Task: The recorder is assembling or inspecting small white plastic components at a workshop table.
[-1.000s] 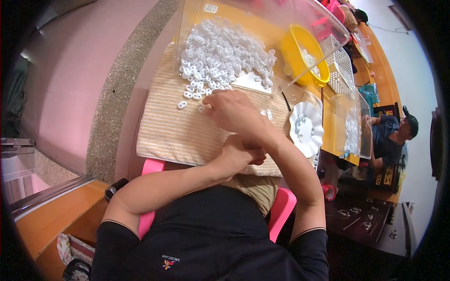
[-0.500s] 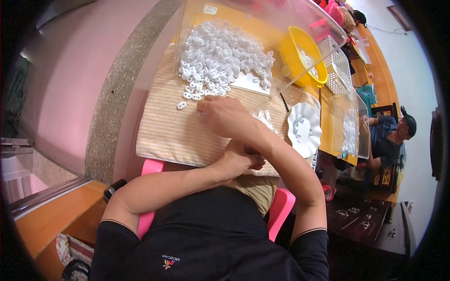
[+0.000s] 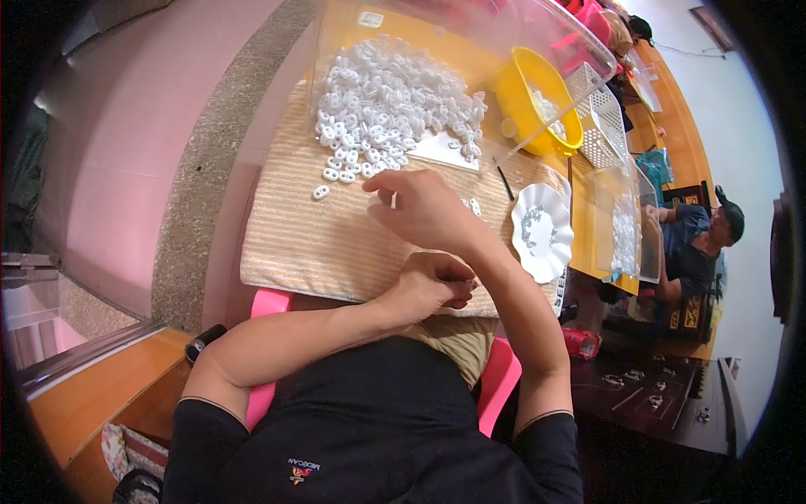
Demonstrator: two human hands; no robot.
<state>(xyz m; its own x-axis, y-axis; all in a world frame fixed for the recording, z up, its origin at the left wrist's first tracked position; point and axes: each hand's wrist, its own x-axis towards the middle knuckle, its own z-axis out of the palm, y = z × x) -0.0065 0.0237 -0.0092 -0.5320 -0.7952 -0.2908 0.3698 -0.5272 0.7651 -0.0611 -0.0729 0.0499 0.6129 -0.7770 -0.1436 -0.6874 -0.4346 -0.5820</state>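
1. At left, a single white part (image 3: 321,192) lies on the striped towel (image 3: 294,244), just beside the near edge of the pile (image 3: 386,109). The pile's far portion looks hazy through the clear bin (image 3: 606,52), whose far end is cut off by the upper edge.
2. The right hand (image 3: 424,206) reaches across to the left, back up, wrist bent, just nearer than the pile. Its index finger stretches out over a dark gap, with a blurred digit below. The palm side is hidden, so I cannot tell whether its grip holds a part.
3. The left hand (image 3: 426,284) sits nearer, below the right wrist, its fingers curled in and pointing right. Their inner side is mostly hidden; whether that grip is closed on anything, I cannot tell.
4. Right of the right wrist, a few more parts (image 3: 473,205) show, partly covered by the forearm.
5. Farther right, a thin black tool (image 3: 505,182) lies near a white wavy dish (image 3: 541,252) holding small grey bits, too small to make out.
6. At far right, the yellow basin (image 3: 508,88) stands partly behind the bin's wall.
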